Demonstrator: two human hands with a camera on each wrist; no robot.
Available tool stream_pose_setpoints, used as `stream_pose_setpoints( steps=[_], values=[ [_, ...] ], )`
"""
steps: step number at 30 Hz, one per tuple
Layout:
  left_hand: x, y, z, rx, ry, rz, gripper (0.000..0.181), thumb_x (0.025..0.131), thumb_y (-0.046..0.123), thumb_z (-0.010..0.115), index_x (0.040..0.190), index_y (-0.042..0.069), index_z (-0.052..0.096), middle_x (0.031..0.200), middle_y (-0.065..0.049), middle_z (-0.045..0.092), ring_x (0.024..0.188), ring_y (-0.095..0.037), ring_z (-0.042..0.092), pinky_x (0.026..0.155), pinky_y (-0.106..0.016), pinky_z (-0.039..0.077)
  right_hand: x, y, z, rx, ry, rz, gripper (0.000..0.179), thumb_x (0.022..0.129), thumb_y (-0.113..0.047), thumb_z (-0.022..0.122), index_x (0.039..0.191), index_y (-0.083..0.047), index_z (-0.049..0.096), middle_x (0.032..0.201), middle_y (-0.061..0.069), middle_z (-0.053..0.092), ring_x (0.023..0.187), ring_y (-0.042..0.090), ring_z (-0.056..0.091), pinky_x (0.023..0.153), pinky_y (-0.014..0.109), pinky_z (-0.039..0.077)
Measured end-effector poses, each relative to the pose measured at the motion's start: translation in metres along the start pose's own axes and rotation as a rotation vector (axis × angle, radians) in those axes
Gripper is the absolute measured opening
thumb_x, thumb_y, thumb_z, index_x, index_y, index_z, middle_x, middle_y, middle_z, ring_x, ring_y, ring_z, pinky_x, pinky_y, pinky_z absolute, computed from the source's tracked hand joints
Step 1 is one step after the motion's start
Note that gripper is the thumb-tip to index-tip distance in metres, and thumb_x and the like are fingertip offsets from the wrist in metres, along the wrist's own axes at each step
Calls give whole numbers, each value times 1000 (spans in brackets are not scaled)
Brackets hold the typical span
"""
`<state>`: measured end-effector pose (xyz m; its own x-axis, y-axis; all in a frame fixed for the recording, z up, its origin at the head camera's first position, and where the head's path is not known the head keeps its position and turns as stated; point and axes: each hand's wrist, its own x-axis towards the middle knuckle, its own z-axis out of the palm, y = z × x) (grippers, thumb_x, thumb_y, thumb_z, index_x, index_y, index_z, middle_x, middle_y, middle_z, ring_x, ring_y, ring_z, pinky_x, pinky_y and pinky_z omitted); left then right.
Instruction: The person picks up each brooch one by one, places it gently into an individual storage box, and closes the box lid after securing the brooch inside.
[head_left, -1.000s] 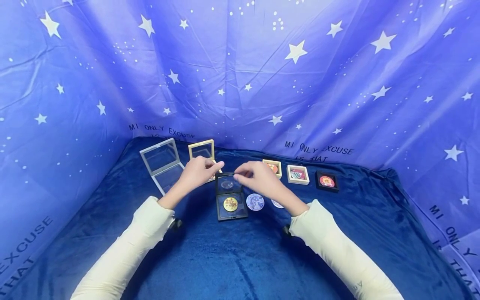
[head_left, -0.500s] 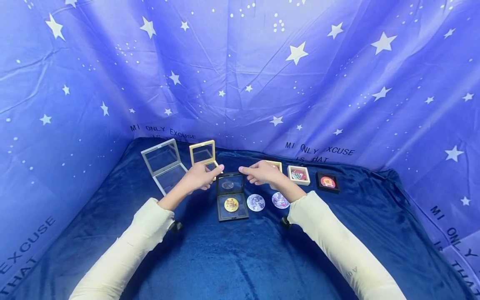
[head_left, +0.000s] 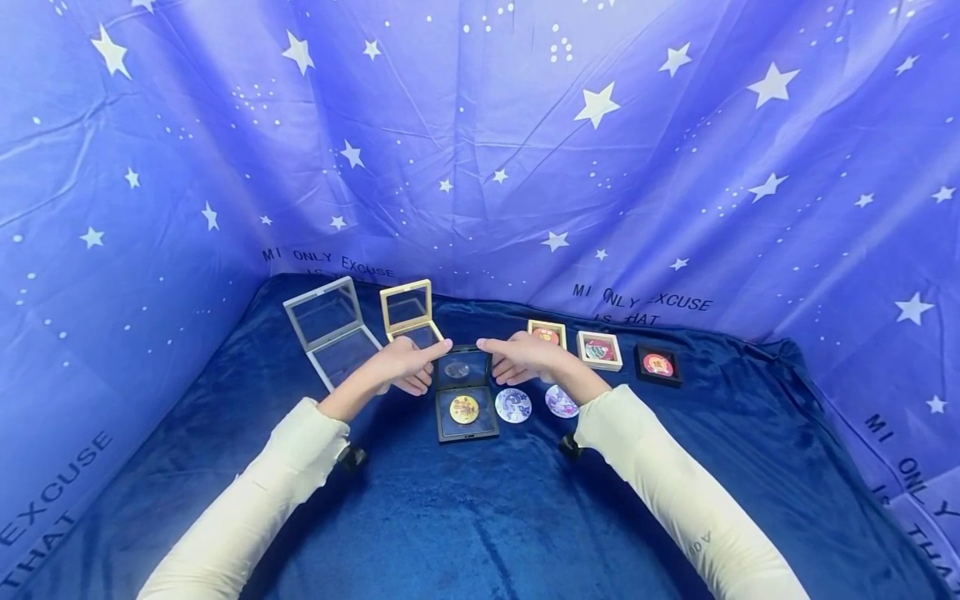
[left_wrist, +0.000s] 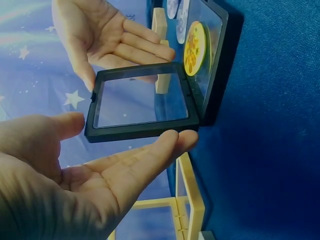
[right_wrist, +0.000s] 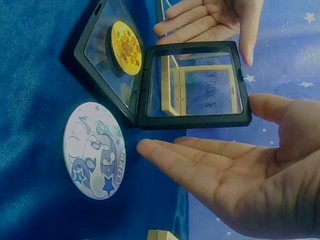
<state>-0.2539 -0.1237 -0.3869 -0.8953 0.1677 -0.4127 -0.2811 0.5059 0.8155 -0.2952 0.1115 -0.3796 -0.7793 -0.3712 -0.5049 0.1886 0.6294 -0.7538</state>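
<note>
A black hinged display case (head_left: 467,432) with clear film windows stands unfolded on the cloth, its lid (left_wrist: 142,131) raised. On its lower film lies a yellow round badge with red-brown flower shapes (head_left: 463,408). Beside the lid's left side is my left hand (head_left: 405,364), thumb tip by the top edge, the other fingers fairly straight along the side. Mirroring it, my right hand (head_left: 527,358) has its thumb at the lid's top right corner and its straight fingers stretched toward the hinge. Neither hand curls round the case.
Two bluish-white round badges, one patterned blue (head_left: 513,406) and one purple (head_left: 561,402), lie right of the case. An open grey case (head_left: 321,337) and an open cream case (head_left: 406,310) stand behind left. Back right are yellow (head_left: 546,333), cream (head_left: 598,350) and black (head_left: 657,364) framed badges.
Both hands have come down from above the lid, and their fingers now extend along its two sides. The black case stays in place with its lid raised.
</note>
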Motion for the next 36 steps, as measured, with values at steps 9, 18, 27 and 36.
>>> stream_pose_setpoints(
  steps=[9,18,27,36],
  values=[
    [5,-3,3,-34,0,9,72,101,54,54,114,-16,66,108,-31,73,99,-37,75,85,-41,62,2,1,2,66,-25,20,71,103,-50,51,132,14,57,127,29,68,118,36,69,101,43,55],
    [3,-1,0,-44,4,20,70,98,56,58,105,-13,69,99,-26,76,90,-29,77,81,-36,63,3,2,3,79,-10,12,74,103,-54,49,129,15,59,125,29,68,115,35,70,99,43,56],
    [11,-4,-5,-10,-39,1,74,99,57,54,115,-13,68,111,-29,73,103,-36,74,88,-41,61,7,6,1,92,-33,40,78,102,-58,48,130,14,58,122,27,70,111,32,71,96,39,58],
    [10,-3,-3,-23,-43,-5,75,99,58,54,116,-14,67,110,-28,74,102,-35,75,88,-41,61,11,12,2,102,-39,22,78,102,-59,48,130,14,58,123,27,69,113,32,71,96,39,58]
  ],
)
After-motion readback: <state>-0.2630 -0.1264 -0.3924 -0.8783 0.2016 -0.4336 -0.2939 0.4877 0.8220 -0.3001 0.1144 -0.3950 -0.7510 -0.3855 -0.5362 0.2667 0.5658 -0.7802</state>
